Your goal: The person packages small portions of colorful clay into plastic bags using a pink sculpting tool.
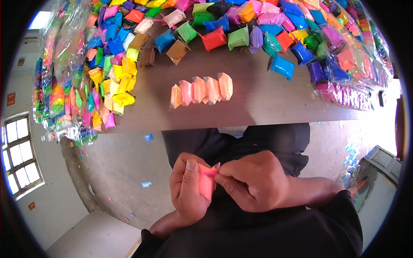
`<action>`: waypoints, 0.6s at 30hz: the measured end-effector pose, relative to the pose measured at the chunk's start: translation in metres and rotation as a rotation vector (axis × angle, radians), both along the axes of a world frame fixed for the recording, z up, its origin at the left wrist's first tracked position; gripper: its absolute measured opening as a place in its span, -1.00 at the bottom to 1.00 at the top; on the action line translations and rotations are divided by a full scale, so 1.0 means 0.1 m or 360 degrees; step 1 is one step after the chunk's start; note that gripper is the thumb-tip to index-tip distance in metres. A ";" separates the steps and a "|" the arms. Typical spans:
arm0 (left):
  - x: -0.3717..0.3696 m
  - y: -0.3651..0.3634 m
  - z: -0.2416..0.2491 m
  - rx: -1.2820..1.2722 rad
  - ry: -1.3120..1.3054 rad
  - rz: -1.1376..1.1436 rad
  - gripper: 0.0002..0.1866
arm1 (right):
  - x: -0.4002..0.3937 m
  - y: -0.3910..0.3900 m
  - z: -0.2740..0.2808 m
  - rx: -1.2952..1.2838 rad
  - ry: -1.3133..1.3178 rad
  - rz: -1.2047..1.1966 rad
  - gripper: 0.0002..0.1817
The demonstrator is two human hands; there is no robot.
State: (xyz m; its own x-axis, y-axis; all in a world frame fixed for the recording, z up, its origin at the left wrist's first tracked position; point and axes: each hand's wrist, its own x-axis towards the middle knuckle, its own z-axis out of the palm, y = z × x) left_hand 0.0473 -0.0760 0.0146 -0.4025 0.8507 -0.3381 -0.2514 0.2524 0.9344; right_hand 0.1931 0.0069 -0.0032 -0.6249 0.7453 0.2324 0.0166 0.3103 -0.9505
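Note:
A small coral-pink packet of modelling clay (206,185) is in my left hand (188,185), just below the table's front edge and over my lap. The left thumb lies along the packet's side and the fingers wrap behind it. My right hand (254,182) pinches the packet's upper right edge, where a brighter pink bit shows at the fingertips. Ahead on the table, a row of several peach and pink clay packets (199,90) stands side by side in clear wrap.
Heaps of colourful packets line the table's back and left, among them yellow packets (124,81) and a blue packet (282,67). Clear plastic bags of packets (357,73) stand at the right. The brown table (150,116) ends before my lap. Scraps dot the floor (124,172).

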 end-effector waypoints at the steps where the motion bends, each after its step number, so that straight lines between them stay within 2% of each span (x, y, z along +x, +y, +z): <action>1: 0.00 0.01 0.03 -0.0052 0.0035 -0.0021 -0.65 | 0.04 0.03 0.06 -0.0009 -0.0015 0.0152 -0.91; 11: 0.01 -0.03 0.00 0.0086 0.0084 -0.0059 -0.66 | 0.09 0.02 0.09 -0.0092 -0.0080 0.0122 -0.87; 13: 0.02 -0.04 -0.02 0.0070 0.0007 -0.0064 -0.67 | 0.09 0.01 0.02 -0.0045 0.0054 0.0111 -0.93; 18: 0.05 -0.02 0.02 -0.0045 0.0025 -0.0033 -0.64 | 0.12 0.00 0.09 -0.0025 -0.0025 0.0216 -0.88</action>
State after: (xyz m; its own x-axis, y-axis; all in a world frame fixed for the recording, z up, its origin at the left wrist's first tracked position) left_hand 0.0528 -0.0778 0.0169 -0.3904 0.8491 -0.3558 -0.2310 0.2838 0.9307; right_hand 0.2051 0.0072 0.0062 -0.7236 0.6573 0.2106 -0.0093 0.2958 -0.9552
